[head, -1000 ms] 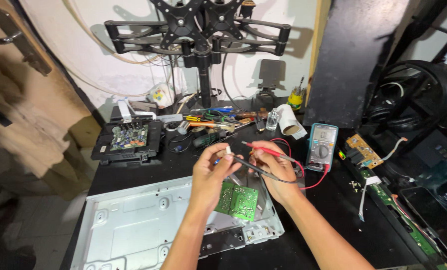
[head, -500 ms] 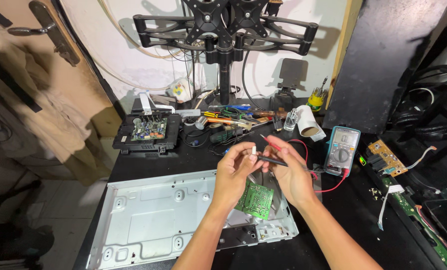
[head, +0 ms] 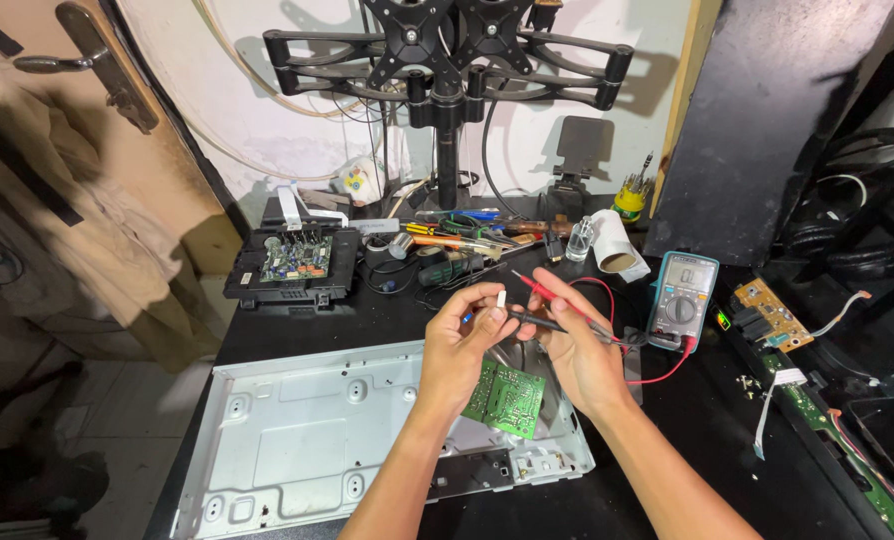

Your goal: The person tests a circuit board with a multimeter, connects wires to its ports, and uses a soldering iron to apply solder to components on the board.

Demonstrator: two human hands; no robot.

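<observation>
- Left hand [head: 457, 345] pinches a small white component [head: 501, 298] between fingertips.
- Right hand [head: 582, 350] grips red probe [head: 547, 293] and black probe [head: 532, 319], above the green circuit board [head: 505, 398].
- Multimeter [head: 683, 297] lies right.

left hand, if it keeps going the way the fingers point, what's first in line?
The left hand points up and right, pinching a small white part. Straight on, it would probably first meet the red probe held by the right hand, then the cluttered tools behind. Depth is uncertain from one view.
</observation>
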